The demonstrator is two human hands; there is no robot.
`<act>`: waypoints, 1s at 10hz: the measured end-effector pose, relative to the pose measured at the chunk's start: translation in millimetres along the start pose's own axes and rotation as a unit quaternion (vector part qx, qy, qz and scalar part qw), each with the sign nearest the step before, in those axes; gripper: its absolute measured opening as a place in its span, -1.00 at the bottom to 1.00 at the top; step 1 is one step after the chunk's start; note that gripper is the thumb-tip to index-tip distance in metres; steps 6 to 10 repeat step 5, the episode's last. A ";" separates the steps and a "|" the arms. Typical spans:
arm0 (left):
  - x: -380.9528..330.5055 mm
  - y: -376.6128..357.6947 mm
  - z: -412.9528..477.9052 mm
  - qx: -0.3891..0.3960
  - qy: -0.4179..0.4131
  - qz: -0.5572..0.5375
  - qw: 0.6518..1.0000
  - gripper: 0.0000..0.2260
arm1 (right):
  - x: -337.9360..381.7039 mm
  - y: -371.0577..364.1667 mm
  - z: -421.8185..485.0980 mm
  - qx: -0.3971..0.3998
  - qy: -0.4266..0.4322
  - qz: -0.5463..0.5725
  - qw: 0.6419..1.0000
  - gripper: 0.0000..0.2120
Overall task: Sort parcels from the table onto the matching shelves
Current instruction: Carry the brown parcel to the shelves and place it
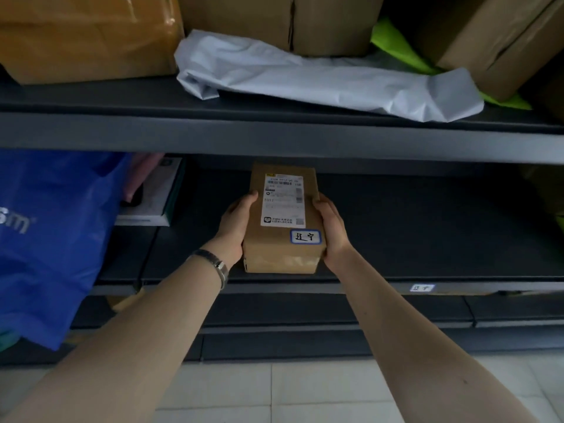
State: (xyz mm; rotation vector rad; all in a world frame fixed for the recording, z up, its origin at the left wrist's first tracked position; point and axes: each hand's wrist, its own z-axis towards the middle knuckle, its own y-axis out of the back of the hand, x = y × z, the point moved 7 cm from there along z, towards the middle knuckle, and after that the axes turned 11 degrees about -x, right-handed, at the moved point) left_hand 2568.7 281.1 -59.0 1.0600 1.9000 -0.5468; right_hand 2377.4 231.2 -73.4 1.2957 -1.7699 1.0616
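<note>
A small brown cardboard parcel (282,239) with a white shipping label and a blue-bordered handwritten sticker lies lengthwise on the dark middle shelf (427,233). My left hand (236,227) grips its left side and my right hand (332,230) grips its right side. Its near end sits close to the shelf's front edge. A small label (421,287) with similar handwriting is stuck on that shelf's front lip, to the right of the parcel.
A blue plastic bag (52,239) hangs at the left, beside a white flat box (152,199). On the upper shelf lie a white poly mailer (320,77), brown cartons (329,22) and a taped box (82,35). Lower shelves and tiled floor (274,389) are below.
</note>
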 end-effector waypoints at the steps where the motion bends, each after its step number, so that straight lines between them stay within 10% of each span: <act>1: 2.9 2.0 9.5 -0.009 -0.006 -0.019 1.000 -0.55 | 0.4 -2.9 10.0 0.003 0.003 -0.011 1.000 -0.59; 10: -16.3 13.3 8.8 -0.127 -0.058 -0.059 0.988 -0.58 | 16.5 -2.3 5.1 -0.024 0.009 -0.071 0.997 -0.46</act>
